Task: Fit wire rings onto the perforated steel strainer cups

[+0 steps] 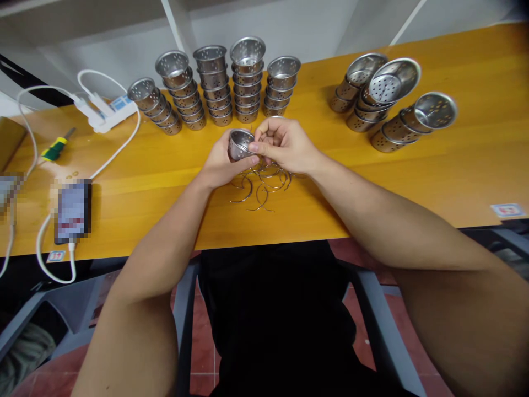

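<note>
My left hand (221,162) is wrapped round a small perforated metal cup (238,144), its mouth tilted up. At the cup's right rim, my right hand (283,144) has thumb and forefinger pinched together. What lies between those fingertips is too small to make out. Several thin curved metal wires (261,198) lie in a loose heap on the table just below both hands. Another metal cup (278,117) is mostly hidden behind my right hand.
Stacks of perforated cups (215,82) line the back of the wooden table (165,220); leaning stacks (386,94) are at right. On the left are a power strip (111,113), a screwdriver (58,148), and a phone (73,209) with a white cable.
</note>
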Demonstrator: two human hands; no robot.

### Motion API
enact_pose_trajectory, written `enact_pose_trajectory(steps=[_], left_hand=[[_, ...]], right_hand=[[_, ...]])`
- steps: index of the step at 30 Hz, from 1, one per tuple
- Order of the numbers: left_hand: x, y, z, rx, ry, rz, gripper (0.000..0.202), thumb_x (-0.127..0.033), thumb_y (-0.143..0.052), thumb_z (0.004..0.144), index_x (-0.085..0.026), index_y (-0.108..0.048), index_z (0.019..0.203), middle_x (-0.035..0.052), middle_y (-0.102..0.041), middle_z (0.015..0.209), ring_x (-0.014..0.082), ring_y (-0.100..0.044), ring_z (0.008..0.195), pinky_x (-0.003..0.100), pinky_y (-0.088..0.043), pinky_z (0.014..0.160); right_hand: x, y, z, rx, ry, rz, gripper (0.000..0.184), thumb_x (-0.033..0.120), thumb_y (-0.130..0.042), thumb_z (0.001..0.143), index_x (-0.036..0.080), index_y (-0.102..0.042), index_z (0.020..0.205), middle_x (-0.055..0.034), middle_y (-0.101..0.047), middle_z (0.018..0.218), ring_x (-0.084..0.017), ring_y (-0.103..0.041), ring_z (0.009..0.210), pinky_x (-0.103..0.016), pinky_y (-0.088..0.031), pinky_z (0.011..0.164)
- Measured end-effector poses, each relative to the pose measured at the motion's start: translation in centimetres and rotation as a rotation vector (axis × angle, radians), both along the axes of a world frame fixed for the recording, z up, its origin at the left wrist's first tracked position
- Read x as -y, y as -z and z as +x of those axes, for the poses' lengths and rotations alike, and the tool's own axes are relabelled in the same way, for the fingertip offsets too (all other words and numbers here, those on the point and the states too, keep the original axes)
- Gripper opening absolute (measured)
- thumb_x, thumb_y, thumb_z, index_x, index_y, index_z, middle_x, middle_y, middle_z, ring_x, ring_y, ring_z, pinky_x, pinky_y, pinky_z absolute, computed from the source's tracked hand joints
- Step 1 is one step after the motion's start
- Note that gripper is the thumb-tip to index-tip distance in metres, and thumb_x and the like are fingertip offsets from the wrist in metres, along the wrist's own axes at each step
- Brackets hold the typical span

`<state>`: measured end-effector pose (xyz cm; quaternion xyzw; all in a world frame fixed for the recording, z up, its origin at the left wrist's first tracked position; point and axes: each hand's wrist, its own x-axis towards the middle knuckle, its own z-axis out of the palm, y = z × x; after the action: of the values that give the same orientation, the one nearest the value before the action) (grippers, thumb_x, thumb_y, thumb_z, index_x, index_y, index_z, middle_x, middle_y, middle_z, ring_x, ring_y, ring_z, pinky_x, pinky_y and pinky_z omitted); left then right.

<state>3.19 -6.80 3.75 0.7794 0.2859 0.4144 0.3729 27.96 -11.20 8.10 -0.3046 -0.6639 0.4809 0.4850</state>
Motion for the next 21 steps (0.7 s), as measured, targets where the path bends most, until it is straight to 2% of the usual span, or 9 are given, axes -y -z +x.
enact_pose_trajectory(steps=[2,5,7,12,16,19,21], left_hand=[[-0.2,0.3,0.1,0.0,-0.021,0.014,0.106,-0.096,-0.103,0.086,-0.024,-0.069,0.156,0.0158,-0.083,0.146,0.0353,-0.086,0.132,0.059,-0.072,0.125],[-0.6,0.8,0.3,0.018,-0.062,0.029,0.105,-0.095,-0.102,0.087,-0.025,-0.067,0.157,0.0149,-0.083,0.148,0.0345,-0.086,0.135,0.057,-0.072,0.128],[-0.9,1.1,0.3,0.033,-0.071,0.043,0.106,-0.096,-0.102,0.087,-0.025,-0.066,0.157,0.0141,-0.083,0.147,0.0337,-0.086,0.135,0.055,-0.072,0.127],[-1.4,1.2,0.3,0.046,-0.098,0.05,0.108,-0.099,-0.1,0.085,-0.026,-0.065,0.157,0.0136,-0.082,0.147,0.0328,-0.086,0.134,0.053,-0.072,0.126],[-1.2,0.6,0.5,0.056,-0.113,0.038,0.11,-0.101,-0.101,0.082,-0.026,-0.065,0.154,0.0137,-0.081,0.147,0.0335,-0.085,0.134,0.054,-0.071,0.127],[-0.8,0.1,0.7,0.048,-0.131,0.017,0.106,-0.098,-0.102,0.083,-0.028,-0.065,0.154,0.0123,-0.08,0.145,0.0336,-0.084,0.134,0.056,-0.07,0.128],[-0.5,-0.1,0.7,0.042,-0.136,0.018,0.105,-0.095,-0.103,0.084,-0.028,-0.065,0.155,0.0119,-0.08,0.145,0.0339,-0.084,0.136,0.056,-0.069,0.128]], right_hand=[[-0.2,0.2,0.1,0.028,0.054,0.046,0.079,0.097,-0.11,0.078,0.032,-0.08,0.109,-0.0014,-0.073,0.087,-0.021,-0.065,0.07,-0.039,-0.061,0.059],[-0.5,0.7,0.3,0.101,0.186,0.138,0.089,0.103,-0.106,0.078,0.033,-0.081,0.127,-0.0064,-0.081,0.116,-0.025,-0.074,0.086,-0.042,-0.071,0.072],[-0.6,0.9,0.5,0.158,0.244,0.202,0.09,0.106,-0.1,0.082,0.034,-0.082,0.132,-0.0093,-0.082,0.13,-0.028,-0.078,0.095,-0.047,-0.075,0.082],[0.1,0.4,0.6,0.248,0.254,0.29,0.078,0.107,-0.087,0.096,0.034,-0.091,0.124,-0.0125,-0.086,0.133,-0.035,-0.081,0.112,-0.057,-0.078,0.101],[0.9,0.1,0.3,0.257,0.208,0.292,0.076,0.107,-0.082,0.099,0.034,-0.094,0.117,-0.0137,-0.084,0.137,-0.038,-0.08,0.12,-0.062,-0.075,0.11],[1.0,0.3,0.1,0.284,0.18,0.284,0.075,0.106,-0.083,0.099,0.035,-0.095,0.121,-0.0147,-0.08,0.141,-0.041,-0.078,0.127,-0.064,-0.072,0.117],[1.0,0.5,0.2,0.316,0.16,0.306,0.074,0.104,-0.082,0.101,0.036,-0.096,0.127,-0.0148,-0.078,0.145,-0.043,-0.076,0.137,-0.067,-0.068,0.126]])
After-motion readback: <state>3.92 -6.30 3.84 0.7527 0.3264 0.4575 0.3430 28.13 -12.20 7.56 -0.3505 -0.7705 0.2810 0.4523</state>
